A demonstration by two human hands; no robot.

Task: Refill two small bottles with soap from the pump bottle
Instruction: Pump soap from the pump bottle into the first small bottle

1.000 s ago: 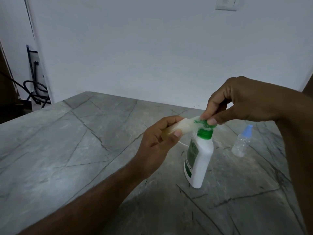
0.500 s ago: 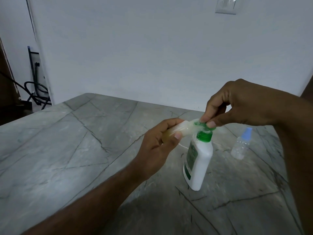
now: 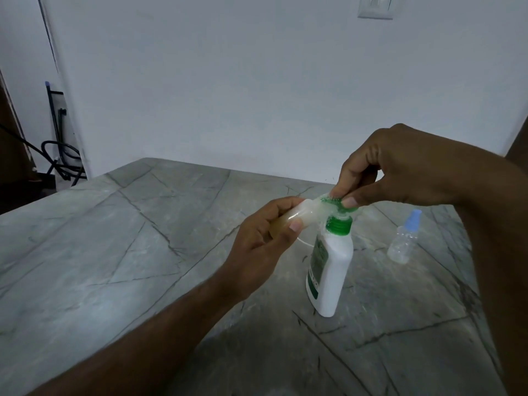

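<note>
A white pump bottle (image 3: 331, 267) with a green collar and green label stands upright on the grey stone table (image 3: 128, 252). My right hand (image 3: 391, 170) pinches its green pump head (image 3: 338, 202) from above with thumb and fingers. My left hand (image 3: 263, 238) grips a small translucent bottle (image 3: 300, 217) lying sideways, its mouth pressed against the pump's nozzle; yellowish soap shows inside it. A second small clear bottle (image 3: 403, 241) with a pale blue cap stands upright to the right of the pump bottle, untouched.
The table's far edge runs along a white wall. A wall switch plate (image 3: 375, 7) sits high on that wall. Black cables and a dark metal frame (image 3: 61, 155) stand on the floor at the far left, beyond the table.
Both hands and the bottles keep the same arrangement. The view has shifted slightly, nothing else has visibly moved.
</note>
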